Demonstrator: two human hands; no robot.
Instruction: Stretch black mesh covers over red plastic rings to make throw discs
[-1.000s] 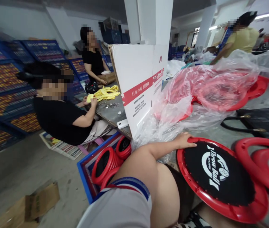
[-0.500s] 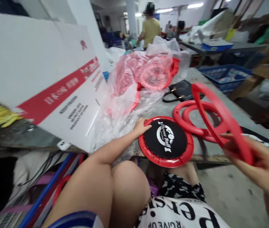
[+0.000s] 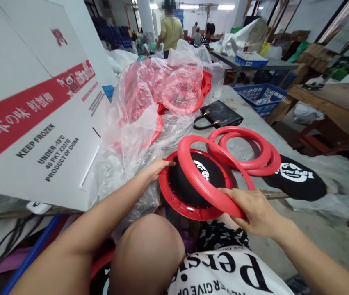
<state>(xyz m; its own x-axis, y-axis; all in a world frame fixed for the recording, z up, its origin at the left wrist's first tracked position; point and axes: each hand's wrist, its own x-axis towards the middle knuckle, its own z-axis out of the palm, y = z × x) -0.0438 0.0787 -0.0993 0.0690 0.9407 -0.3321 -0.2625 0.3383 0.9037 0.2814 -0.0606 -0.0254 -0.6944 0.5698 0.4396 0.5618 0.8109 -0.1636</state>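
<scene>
A red disc with a black fabric centre (image 3: pixel 180 192) lies at the near edge of the grey table (image 3: pixel 254 119). My left hand (image 3: pixel 157 166) rests on its far left rim, fingers curled over the edge. My right hand (image 3: pixel 252 209) grips a loose red ring (image 3: pixel 206 180) by its near edge and holds it tilted over the disc. Two more red rings (image 3: pixel 248 149) lie stacked just beyond, and a black printed fabric circle (image 3: pixel 297 180) lies to their right.
A white cardboard box (image 3: pixel 35 123) stands at the left. A clear plastic bag of red discs (image 3: pixel 162 94) sits behind the disc, with a black handbag (image 3: pixel 219 114) beside it. A blue crate (image 3: pixel 260 96) and a wooden bench (image 3: pixel 331 106) are to the right. People work in the background.
My right hand has brought the red ring from the right down and left over the disc. My left hand stays on the disc's rim. The view has turned right.
</scene>
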